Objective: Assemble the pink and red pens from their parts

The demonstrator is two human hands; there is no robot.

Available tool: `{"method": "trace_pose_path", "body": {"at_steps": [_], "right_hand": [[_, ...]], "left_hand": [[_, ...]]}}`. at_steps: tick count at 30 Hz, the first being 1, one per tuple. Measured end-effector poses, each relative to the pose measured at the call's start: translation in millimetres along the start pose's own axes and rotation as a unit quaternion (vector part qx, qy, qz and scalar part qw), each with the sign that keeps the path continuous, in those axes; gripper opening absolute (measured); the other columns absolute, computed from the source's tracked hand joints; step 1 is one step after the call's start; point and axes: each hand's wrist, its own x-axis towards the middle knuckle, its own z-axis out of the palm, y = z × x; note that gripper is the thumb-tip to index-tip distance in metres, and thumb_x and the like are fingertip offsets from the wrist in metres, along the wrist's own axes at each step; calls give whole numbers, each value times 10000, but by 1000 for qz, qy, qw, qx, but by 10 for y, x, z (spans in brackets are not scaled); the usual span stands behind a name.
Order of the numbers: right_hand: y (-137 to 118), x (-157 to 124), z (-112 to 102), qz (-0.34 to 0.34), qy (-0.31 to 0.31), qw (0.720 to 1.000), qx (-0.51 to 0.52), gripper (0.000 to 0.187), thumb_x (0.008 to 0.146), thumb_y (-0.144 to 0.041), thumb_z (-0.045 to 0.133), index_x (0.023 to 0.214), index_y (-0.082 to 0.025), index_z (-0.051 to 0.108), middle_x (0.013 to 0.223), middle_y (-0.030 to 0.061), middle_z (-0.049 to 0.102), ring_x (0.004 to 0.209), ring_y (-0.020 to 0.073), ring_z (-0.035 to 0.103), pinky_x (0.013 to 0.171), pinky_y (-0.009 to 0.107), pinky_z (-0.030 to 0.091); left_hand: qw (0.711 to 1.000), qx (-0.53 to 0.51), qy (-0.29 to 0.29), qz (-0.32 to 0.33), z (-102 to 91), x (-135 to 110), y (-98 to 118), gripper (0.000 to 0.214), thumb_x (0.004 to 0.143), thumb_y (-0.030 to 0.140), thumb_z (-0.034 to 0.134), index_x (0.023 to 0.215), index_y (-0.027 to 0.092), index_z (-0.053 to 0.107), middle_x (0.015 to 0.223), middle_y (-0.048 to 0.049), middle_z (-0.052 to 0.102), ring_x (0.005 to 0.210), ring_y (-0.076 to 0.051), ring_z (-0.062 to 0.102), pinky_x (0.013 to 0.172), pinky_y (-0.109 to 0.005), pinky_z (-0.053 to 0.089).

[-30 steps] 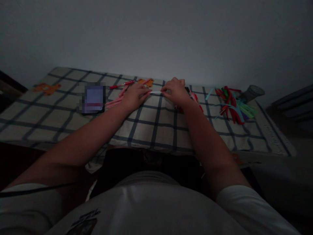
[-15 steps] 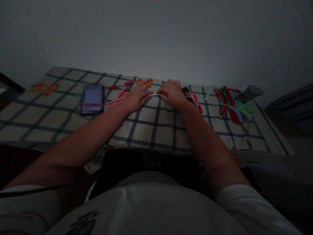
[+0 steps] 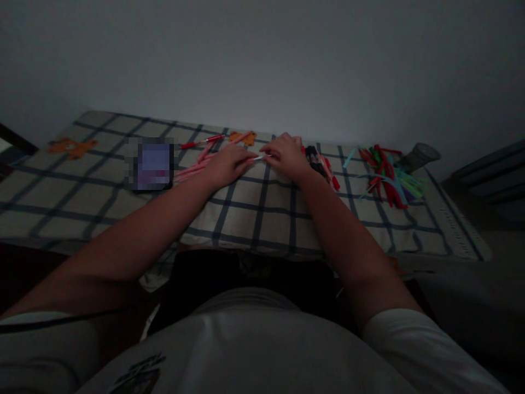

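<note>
A thin white stick-like piece (image 3: 258, 158) spans the gap between my two hands, just above the checked cloth. My left hand (image 3: 230, 164) pinches its left end between thumb and fingers. At the other end, my right hand (image 3: 286, 156) has thumb and fingertips closed on it. Pink strips (image 3: 196, 168) lie beside and partly behind my left hand. Close to my right hand are black and red markers (image 3: 315, 160), partly hidden by the hand and wrist. The exact kind of the white piece is too small to make out.
On the checked tablecloth (image 3: 241, 221) lie a blurred-out phone-like device (image 3: 153, 167), a red pen (image 3: 203, 142) and orange bear-shaped pieces (image 3: 73, 148). Coloured fuzzy strips (image 3: 388, 178) and a grey cup-like container (image 3: 419, 157) are at the right. A wall (image 3: 262, 65) stands behind.
My right hand's fingers have shifted slightly on the white piece, the index finger a little further left. The white piece now looks a little tilted. Both hands stay in nearly the same place.
</note>
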Motion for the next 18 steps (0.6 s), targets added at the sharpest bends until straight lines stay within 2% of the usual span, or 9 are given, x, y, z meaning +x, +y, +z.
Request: {"method": "trace_pose_path", "body": {"at_steps": [4,7,10,13,18], "right_hand": [[93,-28,-76,24,31,999,-4,468,1153,-477,535,1487,-263,782,1429,180,781,1418,449,548,1171,585,348],[203,-45,-96,60,43,997,-9,452,1141,-463,557,1451,-254,811,1361,185,807,1375,453,564,1156,604,353],[296,-43,-51,79,11,997,-14,423,1132,-489,579,1300,-242,878,1226,201,831,1310,458,570,1127,626,369],[338,-29,14,86,-19,996,-31,395,1129,-456,592,1192,-239,915,1182,202,833,1275,439,584,1123,640,384],[334,-2,77,94,-47,992,-64,348,1119,-349,626,1218,-223,934,1231,216,824,1292,425,617,1152,642,394]], "left_hand": [[1000,0,3,-29,-20,-2,20,453,1116,481,514,1289,210,833,1253,-158,850,1257,-358,756,1156,-539,567],[998,10,18,-61,-38,-7,47,445,1120,492,502,1250,215,826,1278,-159,851,1244,-360,763,1134,-513,574],[997,17,33,-74,-40,-10,57,443,1122,530,519,1239,226,819,1258,-145,856,1217,-358,767,1116,-494,580],[996,18,41,-79,-29,-15,39,454,1120,543,526,1269,225,814,1248,-144,855,1211,-351,765,1111,-481,580],[995,23,40,-85,-4,-22,-11,451,1099,525,550,1294,224,823,1258,-139,855,1220,-350,762,1120,-484,583]]}}
